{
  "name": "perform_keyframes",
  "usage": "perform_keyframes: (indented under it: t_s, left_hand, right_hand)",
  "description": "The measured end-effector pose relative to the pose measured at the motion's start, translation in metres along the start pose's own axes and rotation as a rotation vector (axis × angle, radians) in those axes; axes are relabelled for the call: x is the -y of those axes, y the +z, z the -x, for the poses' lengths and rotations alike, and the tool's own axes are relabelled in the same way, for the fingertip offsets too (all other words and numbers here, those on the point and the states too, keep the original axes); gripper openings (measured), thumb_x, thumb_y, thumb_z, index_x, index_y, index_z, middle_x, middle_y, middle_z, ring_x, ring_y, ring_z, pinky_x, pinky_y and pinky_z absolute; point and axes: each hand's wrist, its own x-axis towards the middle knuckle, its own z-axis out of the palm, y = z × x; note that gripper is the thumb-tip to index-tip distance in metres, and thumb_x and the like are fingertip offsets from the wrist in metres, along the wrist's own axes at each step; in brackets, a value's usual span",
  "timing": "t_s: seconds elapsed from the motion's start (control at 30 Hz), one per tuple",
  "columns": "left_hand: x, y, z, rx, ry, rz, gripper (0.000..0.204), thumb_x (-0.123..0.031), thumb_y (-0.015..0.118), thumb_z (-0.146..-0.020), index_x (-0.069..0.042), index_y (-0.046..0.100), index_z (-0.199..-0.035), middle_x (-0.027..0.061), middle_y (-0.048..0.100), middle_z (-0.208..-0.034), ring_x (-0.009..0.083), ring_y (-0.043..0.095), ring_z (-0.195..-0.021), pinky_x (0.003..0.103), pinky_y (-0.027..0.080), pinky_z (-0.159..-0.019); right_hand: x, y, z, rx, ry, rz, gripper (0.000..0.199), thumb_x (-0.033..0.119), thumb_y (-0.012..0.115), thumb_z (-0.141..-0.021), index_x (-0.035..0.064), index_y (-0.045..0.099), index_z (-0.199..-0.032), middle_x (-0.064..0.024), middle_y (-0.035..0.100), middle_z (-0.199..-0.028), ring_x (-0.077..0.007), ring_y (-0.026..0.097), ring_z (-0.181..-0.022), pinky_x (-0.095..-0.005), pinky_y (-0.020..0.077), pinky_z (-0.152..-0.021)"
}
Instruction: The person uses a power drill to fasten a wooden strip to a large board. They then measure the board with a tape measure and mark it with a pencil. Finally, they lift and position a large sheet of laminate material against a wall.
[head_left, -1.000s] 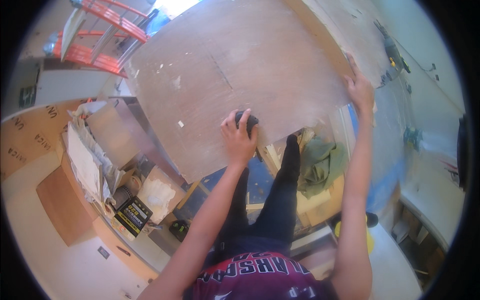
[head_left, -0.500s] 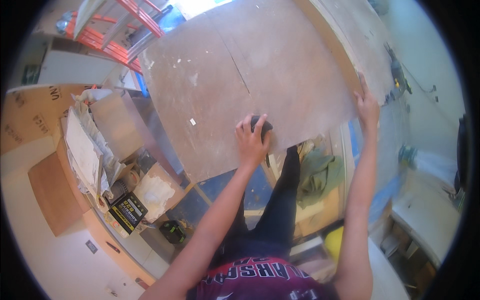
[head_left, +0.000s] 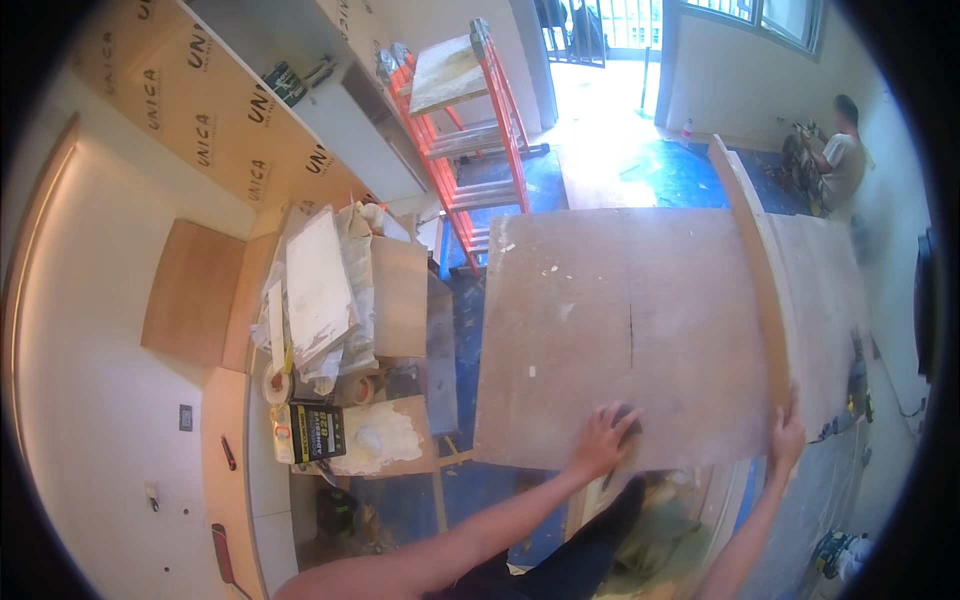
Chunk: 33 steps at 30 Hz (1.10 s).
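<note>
A large, thin brown wooden sheet (head_left: 560,330) lies in front of me, with a dark line (head_left: 631,335) running along its surface. My left hand (head_left: 603,440) is closed around a small black rounded object (head_left: 628,424) near the sheet's front edge; its exact kind is hard to make out. At the right, my right hand (head_left: 787,436) grips the near end of a long wooden strip (head_left: 757,260), which runs away from me across the sheet.
An orange stepladder (head_left: 462,150) stands beyond the sheet. Boards, tape rolls and a black and yellow tin (head_left: 308,432) crowd the left-hand worktop. Blue covering (head_left: 465,330) lies on the floor. Another person (head_left: 843,155) sits at the far right, near a bright doorway.
My view has tipped up and swung left, so the ladder, doorway and seated person now show. Both hands keep their holds at about the same places on the sheet and strip.
</note>
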Motion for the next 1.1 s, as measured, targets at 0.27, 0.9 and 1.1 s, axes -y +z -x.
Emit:
perform_keyframes:
  t_s: [0.27,0.9,1.1]
  left_hand:
    - [0.002,0.001,-0.008,0.039,0.015,-0.029,0.066,-0.026,0.076,-0.095,-0.028,0.054,-0.157,0.0161,0.050,-0.148,0.0409,0.048,-0.134,0.055,0.042,-0.114]
    - [-0.005,-0.001,-0.020,0.018,0.054,0.005,0.060,-0.019,0.082,-0.090,-0.022,0.061,-0.146,0.0183,0.053,-0.145,0.0428,0.049,-0.130,0.057,0.042,-0.111]
    - [-0.008,0.004,-0.018,0.056,0.016,0.011,0.062,-0.019,0.082,-0.089,-0.022,0.061,-0.147,0.0186,0.053,-0.146,0.0434,0.048,-0.134,0.057,0.041,-0.114]
  right_hand:
    - [-0.004,-0.005,0.002,0.052,0.118,-0.046,0.066,0.016,0.060,-0.107,0.0353,0.045,-0.168,-0.0206,0.069,-0.143,-0.0463,0.071,-0.111,-0.0503,0.0554,-0.091]
    - [0.030,-0.011,0.024,0.100,0.196,0.185,0.068,0.025,0.062,-0.107,0.0489,0.040,-0.167,-0.0253,0.075,-0.114,-0.0427,0.075,-0.098,-0.0495,0.0561,-0.088]
    - [0.028,-0.003,0.068,-0.039,0.151,0.146,0.070,0.022,0.063,-0.107,0.0459,0.039,-0.168,-0.0257,0.073,-0.105,-0.0434,0.072,-0.091,-0.0501,0.0557,-0.084]
